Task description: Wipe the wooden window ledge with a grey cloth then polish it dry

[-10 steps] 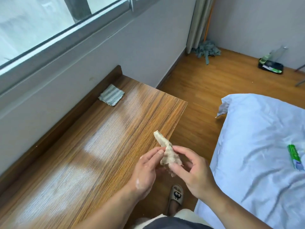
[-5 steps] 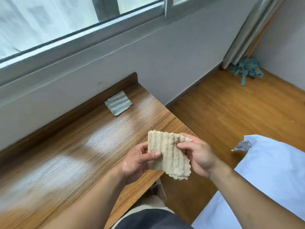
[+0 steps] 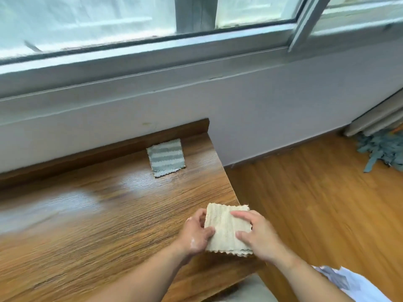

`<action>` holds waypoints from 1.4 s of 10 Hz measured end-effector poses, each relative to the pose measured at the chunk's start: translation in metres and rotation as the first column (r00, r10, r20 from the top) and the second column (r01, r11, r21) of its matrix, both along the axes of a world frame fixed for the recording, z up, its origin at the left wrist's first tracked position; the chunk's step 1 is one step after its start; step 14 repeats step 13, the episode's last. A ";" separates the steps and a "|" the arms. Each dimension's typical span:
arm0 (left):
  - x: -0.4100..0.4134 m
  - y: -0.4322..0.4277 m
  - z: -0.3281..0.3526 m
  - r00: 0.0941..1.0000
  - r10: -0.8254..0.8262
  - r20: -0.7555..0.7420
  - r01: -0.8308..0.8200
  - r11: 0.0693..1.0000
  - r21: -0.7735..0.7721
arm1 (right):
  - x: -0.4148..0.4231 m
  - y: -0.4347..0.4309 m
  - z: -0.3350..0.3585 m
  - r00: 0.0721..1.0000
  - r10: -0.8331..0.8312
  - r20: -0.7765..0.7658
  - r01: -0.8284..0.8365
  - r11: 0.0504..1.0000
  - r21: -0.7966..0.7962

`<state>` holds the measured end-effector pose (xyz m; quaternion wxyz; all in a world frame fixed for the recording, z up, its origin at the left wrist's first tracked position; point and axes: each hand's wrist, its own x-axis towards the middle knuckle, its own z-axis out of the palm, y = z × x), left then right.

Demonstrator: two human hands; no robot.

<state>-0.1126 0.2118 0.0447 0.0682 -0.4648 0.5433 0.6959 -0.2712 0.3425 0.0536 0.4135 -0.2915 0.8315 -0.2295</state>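
Both hands hold a beige cloth (image 3: 226,229) spread flat over the near right corner of the wooden ledge (image 3: 109,225); it is not clear whether the cloth lies on the wood or hangs just above it. The left hand (image 3: 197,233) grasps the cloth's left edge, thumb on top and fingers curled at the edge. The right hand (image 3: 258,236) grasps the right side, with forefinger and thumb laid across the ribbed top face and the cloth's edge running under the palm. White smears show on the back of the left hand near the wrist. The grey cloth (image 3: 166,158), striped in paler bands, lies flat by itself at the far right end of the ledge, close to the raised wooden back strip and well apart from the hands. Two pale, shiny patches spread over the wood, one just in front of the grey cloth and a larger one further left. Behind the ledge stands a white wall (image 3: 261,110), and above it a window (image 3: 87,18) in a grey metal frame. To the right the ledge ends at a wooden floor (image 3: 316,203), where a blue-grey mop head (image 3: 379,151) lies in the corner by the wall. A white sheet (image 3: 357,286) shows at the lower right edge.
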 end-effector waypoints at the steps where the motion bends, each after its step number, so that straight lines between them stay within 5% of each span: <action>1: -0.044 -0.040 0.000 0.980 0.198 -0.002 -0.197 0.973 -0.119 | -0.056 -0.072 -0.009 0.982 0.178 -0.065 -0.183 0.980 -0.082; 3: -0.097 -0.125 -0.015 0.912 0.383 0.149 -0.287 0.854 -0.434 | -0.129 -0.203 -0.040 0.890 0.435 -0.137 -0.453 0.876 -0.163; 4: -0.095 -0.141 -0.024 0.857 0.403 0.321 -0.111 0.752 -0.649 | -0.140 -0.226 -0.053 0.890 0.387 -0.241 -0.422 0.899 -0.115; 5: -0.078 -0.156 -0.049 0.850 0.313 0.424 0.216 0.528 -0.821 | -0.122 -0.226 -0.065 0.740 0.480 -0.471 -0.618 0.762 -0.195; 6: -0.062 -0.173 -0.061 0.821 0.148 0.551 0.427 0.482 -0.765 | -0.095 -0.216 -0.074 0.590 0.628 -0.507 -0.774 0.619 -0.134; 7: -0.049 -0.186 -0.073 0.763 0.056 0.644 0.499 0.583 -0.641 | -0.081 -0.217 -0.092 0.511 0.704 -0.493 -0.797 0.603 0.036; 9: -0.047 -0.179 -0.076 0.687 0.116 0.717 0.498 0.643 -0.582 | -0.091 -0.251 -0.095 0.400 0.757 -0.517 -0.856 0.510 0.086; 14: -0.040 -0.191 -0.066 0.692 0.000 0.722 0.566 0.620 -0.543 | -0.077 -0.261 -0.079 0.397 0.780 -0.484 -0.803 0.550 0.228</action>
